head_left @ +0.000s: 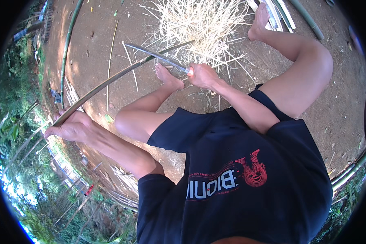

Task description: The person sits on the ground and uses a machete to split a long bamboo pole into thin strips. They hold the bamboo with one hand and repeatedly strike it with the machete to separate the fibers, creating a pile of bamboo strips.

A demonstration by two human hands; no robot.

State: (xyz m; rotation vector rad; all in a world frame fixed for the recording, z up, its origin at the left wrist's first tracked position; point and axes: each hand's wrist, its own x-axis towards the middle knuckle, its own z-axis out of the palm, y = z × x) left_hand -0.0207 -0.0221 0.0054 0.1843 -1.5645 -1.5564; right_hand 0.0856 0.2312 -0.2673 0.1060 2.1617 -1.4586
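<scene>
1. Bamboo strip (110, 80) spans from the left hand (74, 125), clasping one end seemingly to steady it, toward pale shavings (199, 24).
2. Right hand (202, 76), apart, grips the knife (171, 62), its blade crossing the strip.

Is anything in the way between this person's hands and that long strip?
Nothing visible separates the left hand from the long strip, held near one end. The right hand grips a knife, whose blade crosses the strip in this view; whether they touch, I can't tell.
</scene>
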